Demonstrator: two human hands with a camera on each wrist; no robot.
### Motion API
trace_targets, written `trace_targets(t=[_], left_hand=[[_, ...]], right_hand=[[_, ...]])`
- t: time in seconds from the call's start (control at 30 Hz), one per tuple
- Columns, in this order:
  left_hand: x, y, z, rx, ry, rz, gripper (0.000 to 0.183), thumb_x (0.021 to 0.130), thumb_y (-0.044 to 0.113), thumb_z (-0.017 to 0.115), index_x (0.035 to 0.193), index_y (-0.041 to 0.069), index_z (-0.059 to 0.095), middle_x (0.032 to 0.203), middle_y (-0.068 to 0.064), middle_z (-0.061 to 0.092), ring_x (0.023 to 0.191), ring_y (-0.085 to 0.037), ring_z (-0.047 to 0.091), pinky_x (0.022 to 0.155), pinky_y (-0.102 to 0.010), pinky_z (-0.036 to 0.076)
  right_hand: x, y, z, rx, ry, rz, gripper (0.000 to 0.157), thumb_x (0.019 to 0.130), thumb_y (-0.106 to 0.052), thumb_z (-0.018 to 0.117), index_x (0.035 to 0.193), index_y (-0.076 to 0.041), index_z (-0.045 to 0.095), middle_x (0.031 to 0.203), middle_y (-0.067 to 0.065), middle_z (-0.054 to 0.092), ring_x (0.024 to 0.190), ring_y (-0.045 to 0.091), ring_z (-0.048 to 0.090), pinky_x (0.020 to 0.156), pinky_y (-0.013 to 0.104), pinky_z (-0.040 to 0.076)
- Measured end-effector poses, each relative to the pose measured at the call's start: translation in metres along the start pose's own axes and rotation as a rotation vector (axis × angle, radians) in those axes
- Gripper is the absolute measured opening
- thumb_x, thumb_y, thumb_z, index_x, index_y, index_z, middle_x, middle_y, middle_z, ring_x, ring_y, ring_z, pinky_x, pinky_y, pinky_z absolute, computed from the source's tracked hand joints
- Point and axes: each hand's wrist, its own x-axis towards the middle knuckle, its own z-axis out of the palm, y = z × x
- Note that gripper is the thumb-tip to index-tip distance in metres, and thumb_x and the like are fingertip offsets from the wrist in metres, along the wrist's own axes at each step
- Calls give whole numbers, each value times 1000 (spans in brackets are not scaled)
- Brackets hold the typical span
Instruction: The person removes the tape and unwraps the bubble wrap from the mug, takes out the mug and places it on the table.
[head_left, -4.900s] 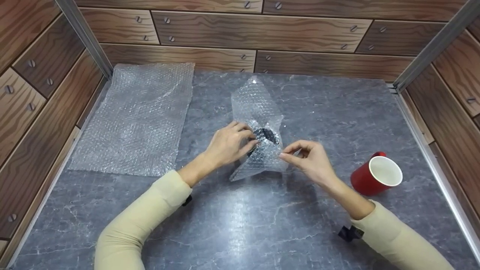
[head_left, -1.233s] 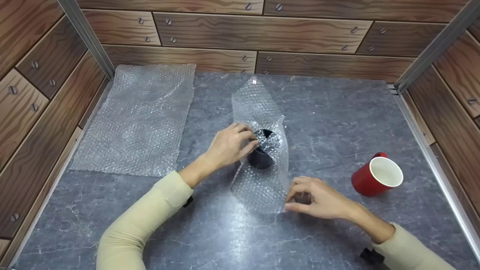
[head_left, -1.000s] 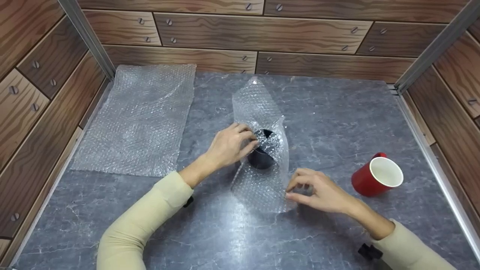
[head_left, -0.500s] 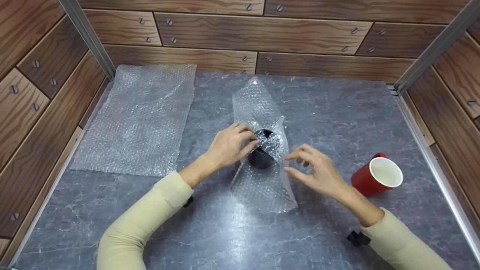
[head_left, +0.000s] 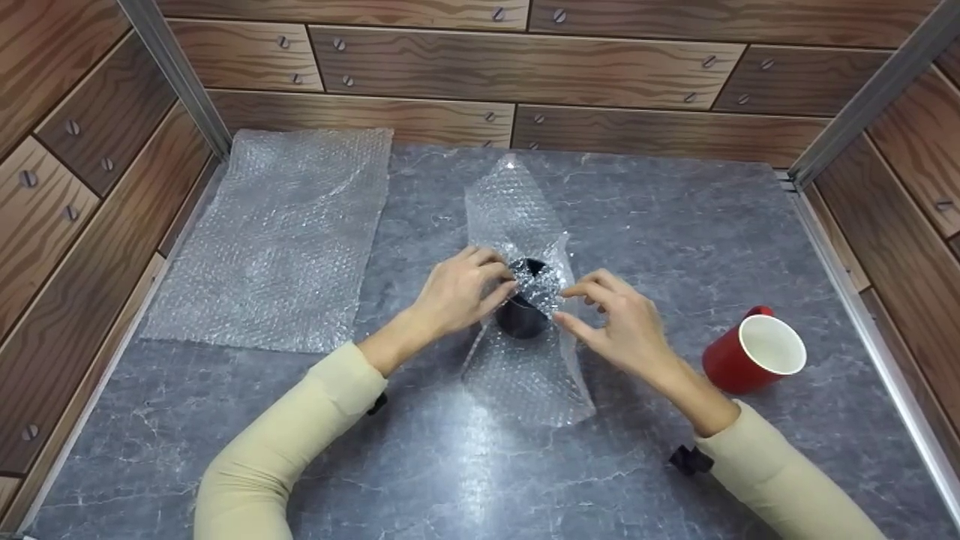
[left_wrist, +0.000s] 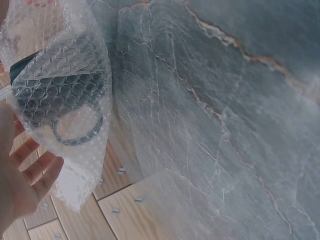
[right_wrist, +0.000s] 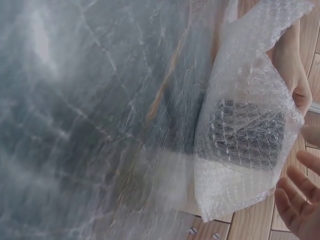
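A black mug point(head_left: 521, 319) stands upright in a piece of bubble wrap point(head_left: 529, 386), which rises around its sides and partly covers its mouth. The mug's handle point(left_wrist: 78, 141) shows through the plastic in the left wrist view. My left hand point(head_left: 461, 291) pinches the wrap at the mug's left rim with thumb and fingers. On the other side, my right hand point(head_left: 622, 319) holds its thumb and fingers apart, fingertips right at the wrap's edge near the rim. Loosely bent fingers of the right hand point(right_wrist: 302, 195) also show beside the wrapped mug in the right wrist view.
A larger sheet of bubble wrap point(head_left: 277, 240) lies flat at the left of the grey marbled table point(head_left: 420, 465). To the right stands a red mug point(head_left: 739, 356) with a white inside. Wood-patterned walls point(head_left: 525, 67) enclose the back and sides.
The near flap, raised against the mug earlier, now lies down toward the front. My right hand has let go of its corner and moved back up beside the rim. The left hand stays put.
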Motion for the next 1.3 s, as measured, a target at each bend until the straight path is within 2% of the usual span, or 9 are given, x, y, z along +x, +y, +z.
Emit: trace_targets(t=[0.27, 0.5, 0.63, 0.87, 1.3], left_hand=[[0, 0, 0, -5, -1, -1, 23, 103, 35, 68, 109, 17, 80, 117, -2, 76, 107, -21, 70, 89, -34, 64], [0, -1, 0, -9, -13, -7, 23, 103, 35, 68, 109, 16, 79, 117, -2, 76, 107, -21, 70, 89, -34, 64], [-1, -1, 0, -4, -5, 0, 23, 103, 35, 68, 109, 16, 79, 116, -2, 76, 105, -22, 70, 87, -34, 64], [-1, -2, 1, -2, 7, 13, 23, 103, 34, 68, 109, 15, 79, 115, -2, 76, 104, -22, 70, 86, -34, 64], [-1, -1, 1, -6, 17, 8, 22, 103, 33, 68, 107, 16, 80, 115, -2, 76, 105, -21, 70, 87, -34, 64]], right_hand=[[5, -3, 8, -43, 4, -21, 35, 84, -40, 88, 105, -14, 81, 101, 5, 74, 80, 17, 64, 66, 34, 57], [9, -7, 12, -122, -5, -59, 42, 81, -48, 89, 103, -13, 82, 98, 6, 72, 81, 21, 64, 64, 30, 54], [10, -8, 14, -154, 8, -75, 39, 78, -45, 91, 100, -13, 82, 95, 6, 71, 79, 20, 62, 60, 29, 52], [10, -9, 17, -158, 11, -60, 31, 80, -35, 92, 98, -12, 81, 94, 7, 70, 81, 21, 63, 63, 34, 56], [11, -9, 16, -164, 41, -89, 22, 82, -30, 90, 93, -14, 81, 94, 4, 71, 80, 20, 63, 62, 33, 56]])
